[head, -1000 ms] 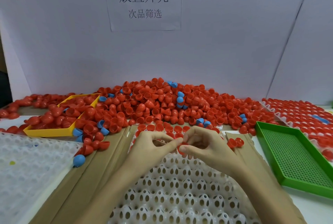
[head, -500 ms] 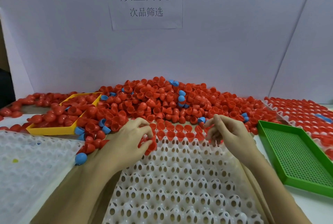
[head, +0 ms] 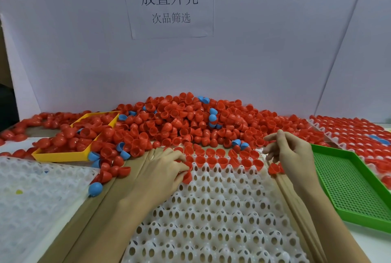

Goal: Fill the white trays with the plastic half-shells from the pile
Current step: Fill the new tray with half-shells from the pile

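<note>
A big pile of red half-shells [head: 179, 121], with a few blue ones mixed in, lies against the back wall. In front of me a white tray [head: 211, 216] with holed cups has red shells seated in its two far rows. My left hand [head: 167, 169] is at the tray's far left corner, its fingers curled round red half-shells [head: 187, 176]. My right hand [head: 289, 152] hovers at the tray's far right corner with fingers loosely bent and spread, holding nothing that I can see. Two loose red shells [head: 275, 168] lie beside it.
A yellow tray [head: 61, 155] holding red shells sits at the back left. A second white tray [head: 38, 195] lies at the left. A green perforated tray [head: 349, 182] is on the right, and behind it a white tray filled with shells [head: 355, 133]. Cardboard [head: 99, 216] lies under the middle tray.
Both hands parted from the tray's middle: the left went to the far left corner with red shells, the right rose to the far right corner by the pile.
</note>
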Demonstrator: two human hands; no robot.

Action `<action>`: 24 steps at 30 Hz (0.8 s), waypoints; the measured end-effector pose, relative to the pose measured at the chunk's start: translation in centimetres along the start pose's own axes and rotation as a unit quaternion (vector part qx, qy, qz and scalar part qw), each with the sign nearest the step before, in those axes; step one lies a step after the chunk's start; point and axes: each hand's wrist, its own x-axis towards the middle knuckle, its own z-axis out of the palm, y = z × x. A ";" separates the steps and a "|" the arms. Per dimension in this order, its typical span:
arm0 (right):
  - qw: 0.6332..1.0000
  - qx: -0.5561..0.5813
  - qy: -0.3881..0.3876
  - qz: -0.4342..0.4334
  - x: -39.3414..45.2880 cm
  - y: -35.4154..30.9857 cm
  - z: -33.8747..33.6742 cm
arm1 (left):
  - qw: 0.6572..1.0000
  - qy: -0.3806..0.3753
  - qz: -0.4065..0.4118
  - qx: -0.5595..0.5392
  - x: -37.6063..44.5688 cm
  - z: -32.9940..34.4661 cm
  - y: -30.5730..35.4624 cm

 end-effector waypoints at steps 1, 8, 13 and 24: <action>1.000 0.006 0.013 0.008 0.1 0.2 -0.2 | 1.000 0.000 0.002 -0.002 0.0 0.1 -0.1; 0.990 -0.067 0.116 0.040 1.6 2.7 -1.4 | 1.000 -0.005 0.004 -0.025 -0.2 0.6 -0.4; 0.967 -0.238 0.086 0.017 1.6 4.9 -2.3 | 0.999 0.007 -0.016 -0.052 0.0 0.2 -0.3; 0.917 -0.381 -0.073 0.090 3.1 5.5 -2.6 | 0.999 0.024 0.004 -0.048 -0.1 -0.7 -0.3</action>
